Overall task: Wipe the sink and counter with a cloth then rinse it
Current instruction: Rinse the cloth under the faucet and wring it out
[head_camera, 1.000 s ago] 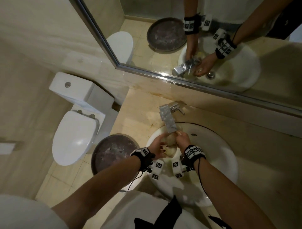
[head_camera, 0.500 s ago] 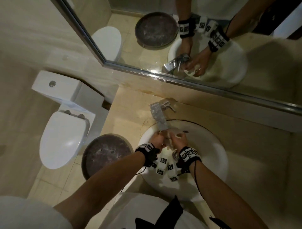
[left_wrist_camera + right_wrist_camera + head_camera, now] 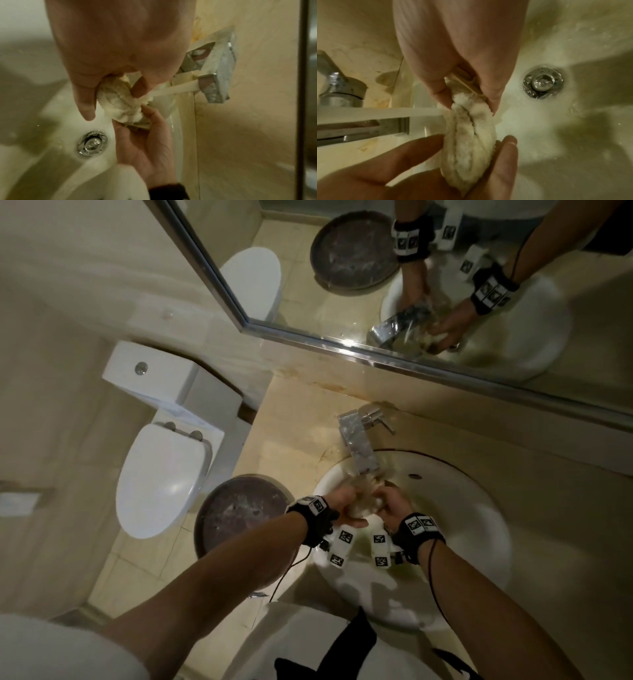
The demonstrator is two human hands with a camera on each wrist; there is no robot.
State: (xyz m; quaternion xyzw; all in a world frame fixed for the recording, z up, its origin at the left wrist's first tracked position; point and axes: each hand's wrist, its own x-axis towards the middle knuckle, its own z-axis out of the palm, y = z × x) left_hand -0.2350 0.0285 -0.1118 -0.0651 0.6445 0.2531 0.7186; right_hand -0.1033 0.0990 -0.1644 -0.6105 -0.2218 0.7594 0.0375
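A wet, bunched cream cloth (image 3: pixel 363 504) is held over the white sink (image 3: pixel 462 508), just below the chrome faucet (image 3: pixel 356 445). My left hand (image 3: pixel 346 503) grips one end of the cloth (image 3: pixel 120 108) between thumb and fingers. My right hand (image 3: pixel 385 501) pinches the other end of the cloth (image 3: pixel 469 142). A stream of water (image 3: pixel 175 90) runs from the spout onto the cloth. The drain (image 3: pixel 542 82) lies below the hands, with water around it.
The beige stone counter (image 3: pixel 291 433) surrounds the sink, stained near the faucet base. A mirror (image 3: pixel 411 285) runs along the wall behind. A white toilet (image 3: pixel 161 474) and a round dark bin lid (image 3: pixel 239 511) stand on the floor to the left.
Both hands have kept hold of the cloth under the spout and shifted it slightly. The head view has swung a little.
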